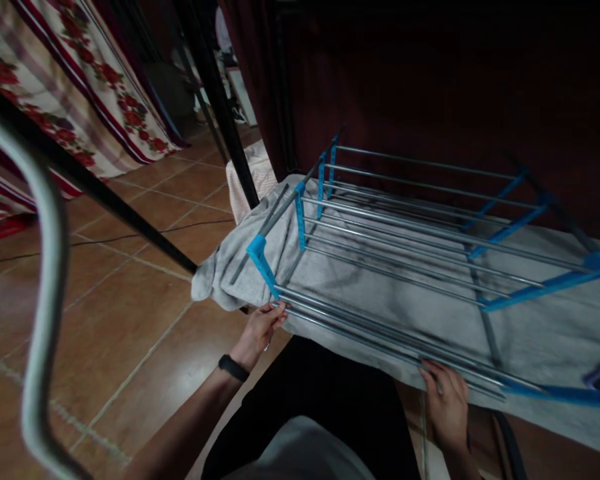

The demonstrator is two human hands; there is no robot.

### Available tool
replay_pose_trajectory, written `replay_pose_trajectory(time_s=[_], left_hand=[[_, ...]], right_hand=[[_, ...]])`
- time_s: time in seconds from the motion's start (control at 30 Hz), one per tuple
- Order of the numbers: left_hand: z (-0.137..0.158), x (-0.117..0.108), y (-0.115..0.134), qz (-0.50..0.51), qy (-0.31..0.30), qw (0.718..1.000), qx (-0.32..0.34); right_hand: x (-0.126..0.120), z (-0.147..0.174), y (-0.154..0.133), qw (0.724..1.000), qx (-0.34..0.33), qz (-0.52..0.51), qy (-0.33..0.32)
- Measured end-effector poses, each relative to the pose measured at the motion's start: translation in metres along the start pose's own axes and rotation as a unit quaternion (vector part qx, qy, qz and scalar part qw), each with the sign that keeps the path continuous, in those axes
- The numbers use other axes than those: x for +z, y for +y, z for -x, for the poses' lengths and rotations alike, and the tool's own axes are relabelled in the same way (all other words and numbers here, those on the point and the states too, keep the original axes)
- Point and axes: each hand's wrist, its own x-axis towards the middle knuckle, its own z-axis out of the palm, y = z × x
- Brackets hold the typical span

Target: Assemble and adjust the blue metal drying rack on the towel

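A metal drying rack [375,223] with blue plastic brackets lies across a grey cloth [380,277] in front of me. My left hand [265,327], with a dark band on its wrist, pinches the front metal rod close to a blue bracket [265,265] at the rack's left end. Farther right along the same edge, my right hand [445,395] has its fingers curled around the lower rods, short of the long blue bracket [563,393]. The fingertips of my right hand are partly hidden by the rods.
A pale curved tube [45,267] rises close on the left, beside a black bar [130,213]. Behind the rack stands a dark red panel [430,80]. A floral curtain [80,87] hangs at the back left. A thin cable [115,239] crosses the tiled floor [130,320].
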Motion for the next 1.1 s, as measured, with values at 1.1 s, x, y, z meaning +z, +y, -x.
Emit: replay_pose_trajectory(time_s=[1.1], left_hand=[[-0.002,0.005,-0.016,0.044,0.011,0.998,0.05]], right_hand=[[-0.006,-0.003,-0.004,0.999,-0.02,-0.016,-0.02]])
